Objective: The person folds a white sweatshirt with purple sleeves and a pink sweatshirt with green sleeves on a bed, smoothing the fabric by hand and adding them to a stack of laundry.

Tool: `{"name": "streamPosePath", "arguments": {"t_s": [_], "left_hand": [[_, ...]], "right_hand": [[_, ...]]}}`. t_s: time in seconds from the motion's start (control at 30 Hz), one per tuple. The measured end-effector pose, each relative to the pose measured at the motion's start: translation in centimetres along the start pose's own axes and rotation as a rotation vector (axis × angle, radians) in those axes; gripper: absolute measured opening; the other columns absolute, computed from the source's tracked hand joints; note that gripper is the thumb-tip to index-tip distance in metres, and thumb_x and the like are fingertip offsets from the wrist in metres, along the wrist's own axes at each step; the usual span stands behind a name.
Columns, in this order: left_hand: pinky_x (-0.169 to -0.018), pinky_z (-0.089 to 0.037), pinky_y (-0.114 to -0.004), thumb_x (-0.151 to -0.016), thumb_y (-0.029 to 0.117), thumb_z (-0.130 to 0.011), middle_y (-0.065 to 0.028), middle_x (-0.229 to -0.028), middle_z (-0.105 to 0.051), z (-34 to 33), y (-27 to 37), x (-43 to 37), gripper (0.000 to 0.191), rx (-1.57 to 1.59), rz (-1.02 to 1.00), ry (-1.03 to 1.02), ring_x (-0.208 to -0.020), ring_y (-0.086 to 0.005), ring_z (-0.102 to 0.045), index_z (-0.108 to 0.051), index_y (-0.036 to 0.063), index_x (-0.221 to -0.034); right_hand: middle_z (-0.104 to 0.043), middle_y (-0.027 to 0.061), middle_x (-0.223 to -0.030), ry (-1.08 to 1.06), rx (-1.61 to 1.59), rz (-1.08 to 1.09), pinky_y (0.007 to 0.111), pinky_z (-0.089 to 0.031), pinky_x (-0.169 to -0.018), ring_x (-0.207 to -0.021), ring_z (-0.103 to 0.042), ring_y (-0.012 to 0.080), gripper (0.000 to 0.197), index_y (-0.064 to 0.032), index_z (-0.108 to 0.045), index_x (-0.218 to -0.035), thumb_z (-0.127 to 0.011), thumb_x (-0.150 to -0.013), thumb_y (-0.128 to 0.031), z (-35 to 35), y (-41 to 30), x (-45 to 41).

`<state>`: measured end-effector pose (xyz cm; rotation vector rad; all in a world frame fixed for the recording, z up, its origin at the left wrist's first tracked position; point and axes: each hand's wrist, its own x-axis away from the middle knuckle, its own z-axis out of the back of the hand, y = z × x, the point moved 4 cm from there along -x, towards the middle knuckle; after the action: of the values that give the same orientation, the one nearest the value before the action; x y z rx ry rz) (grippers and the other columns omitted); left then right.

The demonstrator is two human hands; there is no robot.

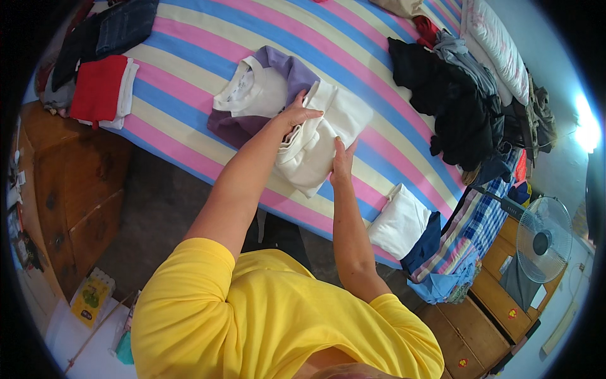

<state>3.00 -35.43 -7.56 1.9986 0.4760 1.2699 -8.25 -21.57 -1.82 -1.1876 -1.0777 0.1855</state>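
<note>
A white and purple long-sleeved top [265,90] lies partly folded on the striped bed sheet [189,94]; its neckline points to the upper left. My left hand [299,116] grips the folded white part near the middle, thumb on top and fingers partly hidden under the cloth. At the right edge of the same folded part, my right hand [343,161] holds the fabric, its thumb on top and its other fingers partly hidden. Purple sleeves show along the upper and lower sides of the top.
Folded red and white clothes [97,90] and dark jeans [125,28] lie at the left. A folded white garment [400,222] sits near the bed's front edge. Black clothes [445,94] are heaped at the right, with a pillow [497,42] behind. An electric fan [542,241] stands beyond.
</note>
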Motion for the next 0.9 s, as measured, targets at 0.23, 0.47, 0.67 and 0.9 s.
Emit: {"name": "streamPosePath", "arguments": {"t_s": [0.23,0.47,0.67,0.9], "left_hand": [[-0.083,-0.047,-0.037,-0.070,0.011,-0.070,-0.0156,-0.113,-0.058,-2.0,-1.8,-0.7,0.067,-0.107,0.041,-0.058,-0.100,-0.0244,-0.057,-0.041,0.0074,-0.129],[-0.080,-0.045,-0.035,-0.076,0.013,-0.061,-0.0101,-0.102,-0.062,-5.4,-1.7,1.4,0.038,-0.265,-0.109,0.046,-0.096,-0.0246,-0.059,-0.051,0.0141,-0.113],[-0.077,-0.045,-0.033,-0.076,0.011,-0.060,-0.0075,-0.098,-0.062,-6.2,-1.6,1.4,0.037,-0.234,-0.152,0.007,-0.092,-0.0210,-0.059,-0.052,0.0156,-0.112],[-0.089,-0.041,-0.031,-0.077,0.009,-0.062,-0.0078,-0.107,-0.058,-10.7,-2.7,3.4,0.044,0.087,0.046,-0.169,-0.102,-0.0183,-0.053,-0.048,0.0091,-0.119]], "right_hand": [[-0.042,0.0107,-0.127,0.017,-0.122,-0.120,0.039,-0.041,-0.092,-0.112,-0.046,0.0248,0.066,-0.0157,-0.018,-0.140,-0.054,-0.086,-0.020,1.4,1.0,-0.4],[-0.043,0.0095,-0.125,0.062,-0.178,-0.073,0.039,-0.041,-0.092,-0.112,-0.046,0.0240,0.063,-0.0141,-0.021,-0.137,-0.056,-0.086,-0.022,3.7,2.8,-1.5],[-0.047,0.0100,-0.120,0.090,-0.199,-0.097,0.041,-0.046,-0.089,-0.107,-0.051,0.0257,0.056,-0.0141,-0.028,-0.132,-0.057,-0.086,-0.027,4.2,2.8,-1.6],[-0.039,0.0132,-0.131,0.107,-0.327,0.001,0.042,-0.043,-0.091,-0.114,-0.047,0.0279,0.072,-0.0158,-0.010,-0.143,-0.054,-0.087,-0.026,7.1,1.7,-0.4]]}}
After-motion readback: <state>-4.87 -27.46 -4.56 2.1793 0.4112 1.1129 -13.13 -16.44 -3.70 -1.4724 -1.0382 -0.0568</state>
